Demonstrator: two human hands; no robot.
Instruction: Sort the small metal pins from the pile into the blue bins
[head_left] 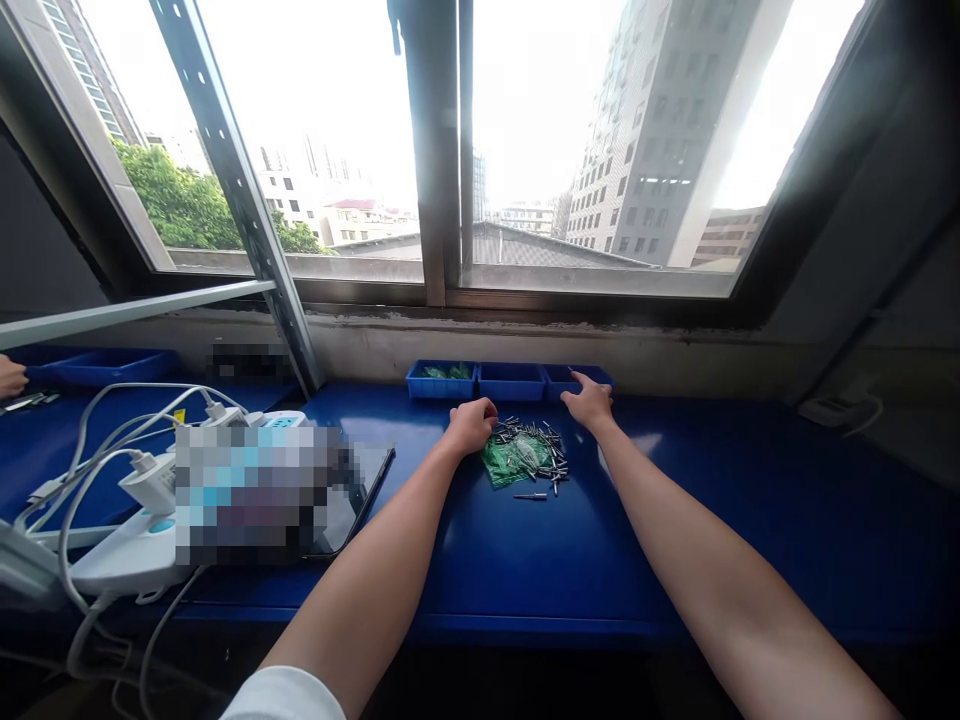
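A heap of small metal pins that look like blind rivets (556, 462) lies on and around a crumpled green plastic bag (504, 468) on the blue table. One pin (530, 496) lies apart, just in front of the heap. My left hand (472, 426) is at the heap's left edge, its fingers curled together; whatever they may hold is hidden. Over the front of the right blue bin (600, 377) reaches my right hand (589, 400), thumb and index finger apart. A tiny pale speck shows by the index fingertip, too small to name.
Beside the right bin stand a middle blue bin (511, 382) and a left blue bin (442, 380) with green bags. To the left are a white power strip (124, 560), cables, a blurred-out object and a metal shelf post (289, 320). Another person's hand (10, 377) shows far left.
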